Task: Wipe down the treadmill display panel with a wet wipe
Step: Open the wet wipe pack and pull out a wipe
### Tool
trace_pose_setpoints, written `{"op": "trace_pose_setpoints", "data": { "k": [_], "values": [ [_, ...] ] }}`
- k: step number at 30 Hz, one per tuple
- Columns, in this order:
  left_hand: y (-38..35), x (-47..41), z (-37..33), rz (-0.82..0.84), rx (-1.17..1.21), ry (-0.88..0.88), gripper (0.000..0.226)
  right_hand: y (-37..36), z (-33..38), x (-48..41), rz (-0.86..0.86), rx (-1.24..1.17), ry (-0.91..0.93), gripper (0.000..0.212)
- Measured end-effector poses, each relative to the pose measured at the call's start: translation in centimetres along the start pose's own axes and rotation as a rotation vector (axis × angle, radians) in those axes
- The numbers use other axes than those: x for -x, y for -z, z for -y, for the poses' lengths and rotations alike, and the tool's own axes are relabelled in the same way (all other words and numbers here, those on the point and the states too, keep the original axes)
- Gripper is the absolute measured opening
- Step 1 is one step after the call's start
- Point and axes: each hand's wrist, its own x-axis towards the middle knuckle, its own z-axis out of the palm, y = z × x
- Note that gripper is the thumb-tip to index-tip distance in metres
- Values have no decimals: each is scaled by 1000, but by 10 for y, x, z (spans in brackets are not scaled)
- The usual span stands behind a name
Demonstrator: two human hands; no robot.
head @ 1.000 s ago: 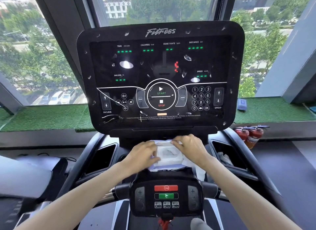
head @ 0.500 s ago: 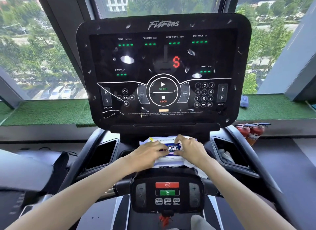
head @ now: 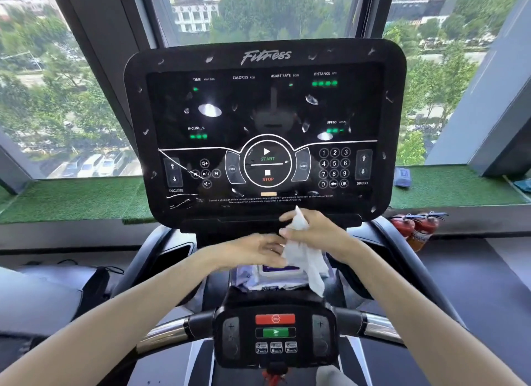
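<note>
White soft-plastic wipes pack [head: 273, 275] lay nearest, under our left hand [head: 253, 250], its grip loose and empty. Our right hand [head: 319, 232] pinched the limp white wet wipe [head: 304, 259] in its grip, the sheet hanging lengthwise downward. The glossy black treadmill display panel [head: 267, 118] rose just beyond, straight above it.

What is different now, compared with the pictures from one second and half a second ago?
The right hand has risen from the wipe pack, pinching a wet wipe that it drew out; the wipe hangs down over the pack. The left hand stayed low over the pack, fingers fairly straight. The pack and the display panel are as before, the panel unwiped.
</note>
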Motion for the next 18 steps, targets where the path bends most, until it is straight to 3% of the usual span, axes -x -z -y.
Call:
{"op": "trace_pose_setpoints", "data": {
  "k": [3, 6, 10, 15, 18],
  "values": [
    [0, 3, -25, -136, 98, -79, 46, 12, 35, 3, 77, -58, 57, 30],
    [12, 7, -45, -261, 217, -140, 29, 18, 58, 6, 48, -201, 121, 28],
    [40, 21, -67, -366, 155, -164, 21, 29, 81, 11, 0, -260, 172, 22],
    [67, 41, -84, -318, 61, -156, 18, 31, 94, 6, -172, -126, 144, 25],
    [80, 53, -90, -252, 54, -154, 27, 34, 103, 5, -223, -376, 163, 13]
  ]
}}
